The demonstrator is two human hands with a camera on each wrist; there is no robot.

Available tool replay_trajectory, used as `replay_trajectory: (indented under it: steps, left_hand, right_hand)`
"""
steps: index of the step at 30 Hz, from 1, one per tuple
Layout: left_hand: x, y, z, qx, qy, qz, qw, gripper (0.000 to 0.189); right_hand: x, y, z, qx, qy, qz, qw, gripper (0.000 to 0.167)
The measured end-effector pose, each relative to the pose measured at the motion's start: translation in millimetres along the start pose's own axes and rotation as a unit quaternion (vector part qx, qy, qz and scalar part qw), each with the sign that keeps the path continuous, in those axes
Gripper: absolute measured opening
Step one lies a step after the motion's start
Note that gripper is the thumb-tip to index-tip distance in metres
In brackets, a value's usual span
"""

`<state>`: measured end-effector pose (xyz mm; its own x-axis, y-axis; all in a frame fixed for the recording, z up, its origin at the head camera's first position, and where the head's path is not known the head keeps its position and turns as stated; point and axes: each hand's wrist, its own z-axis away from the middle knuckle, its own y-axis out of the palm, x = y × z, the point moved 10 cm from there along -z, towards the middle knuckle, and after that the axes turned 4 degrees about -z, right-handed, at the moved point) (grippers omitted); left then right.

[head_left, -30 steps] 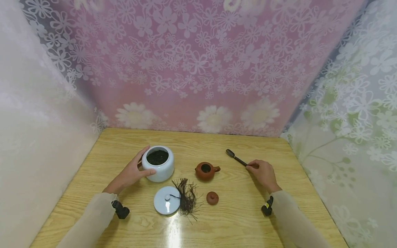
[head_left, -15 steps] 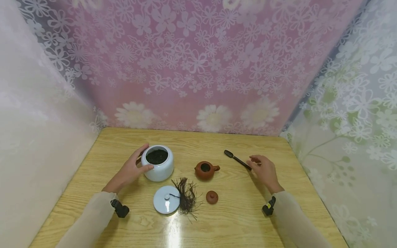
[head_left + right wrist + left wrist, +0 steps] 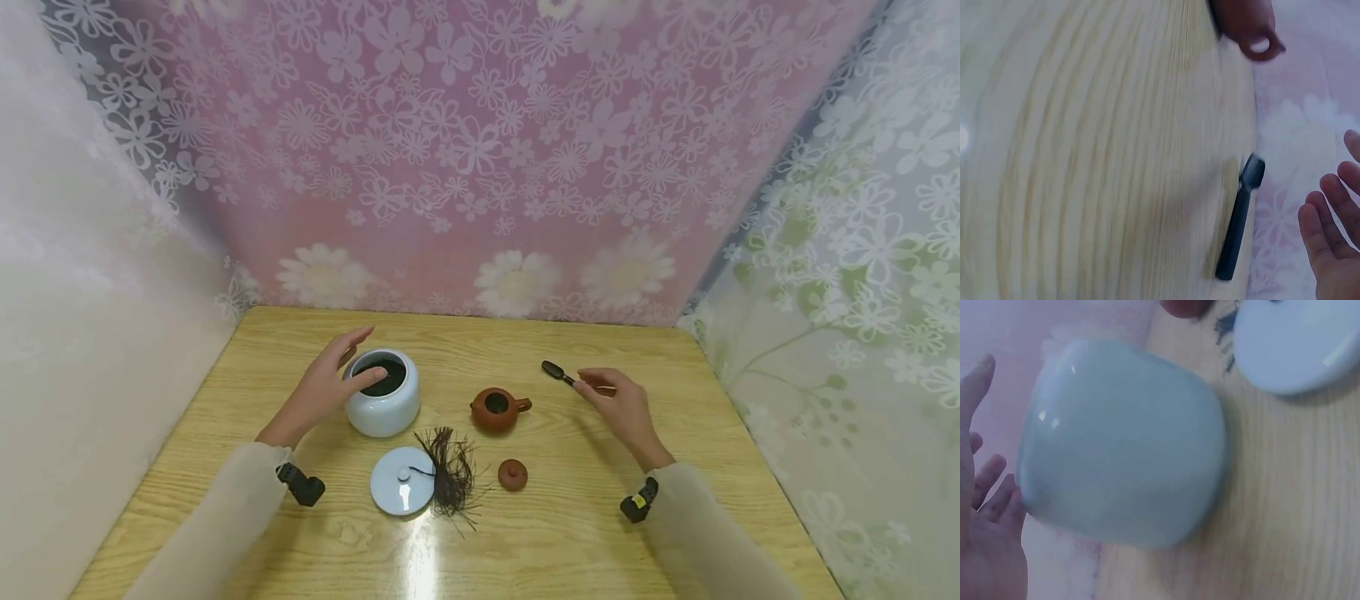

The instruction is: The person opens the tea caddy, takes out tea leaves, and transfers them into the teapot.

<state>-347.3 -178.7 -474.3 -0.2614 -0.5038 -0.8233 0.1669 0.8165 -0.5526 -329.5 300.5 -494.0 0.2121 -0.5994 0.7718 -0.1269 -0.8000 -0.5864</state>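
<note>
A white ceramic jar (image 3: 384, 416) with dark tea leaves inside stands at the left of the table. My left hand (image 3: 318, 392) hovers at its rim, fingers spread and the thumb over the mouth; in the left wrist view the jar (image 3: 1122, 450) stands beside the fingers. On the right lies a black tea scoop (image 3: 553, 370). Over its handle is my right hand (image 3: 628, 414), fingers loosely extended. The right wrist view shows the tea scoop (image 3: 1235, 225) flat on the table, apart from the hand (image 3: 1335, 231).
A small brown clay teapot (image 3: 491, 423), uncovered, stands between the hands. Its lid (image 3: 513, 475) lies in front of it. The jar's white lid (image 3: 390, 493) and a bundle of thin dark strands (image 3: 452, 483) lie nearer. Floral cloth (image 3: 450, 208) hangs behind the wooden table (image 3: 570, 533).
My left hand has let go of the jar's side and risen over its rim. The right hand has released the tea scoop's handle, then moved left above it. The scoop has hardly shifted.
</note>
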Motion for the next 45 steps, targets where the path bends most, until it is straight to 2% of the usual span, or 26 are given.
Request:
replay_trajectory:
  steps: [5,11,21,27,36,45]
  left_hand:
    - [-25.5,6.2,-9.9,0.000,0.024,0.000,0.9997,0.080]
    - [-54.1,23.7,-18.9,0.006,0.046,0.005,0.9989,0.070]
    - [-78.0,57.9,-28.2,0.020,0.052,0.027,0.9981,0.065]
    - [-85.9,81.5,-33.3,0.026,0.058,0.027,0.9976,0.061]
    - [-85.4,115.7,-35.4,0.039,0.040,0.012,0.9984,0.057]
    - [-73.2,149.6,-33.7,0.071,0.009,-0.007,0.9974,0.057]
  right_hand:
    - [15,16,6.3,0.022,-0.010,-0.022,0.9995,0.041]
    - [27,38,14.8,0.052,-0.016,-0.044,0.9975,0.037]
    - [33,71,32.0,0.104,-0.004,-0.067,0.9923,0.032]
    - [39,88,44.1,0.145,-0.022,-0.074,0.9863,0.032]
    - [44,109,62.1,0.225,-0.033,-0.133,0.9647,0.033]
    - [45,118,69.8,0.247,-0.043,-0.094,0.9636,0.031]
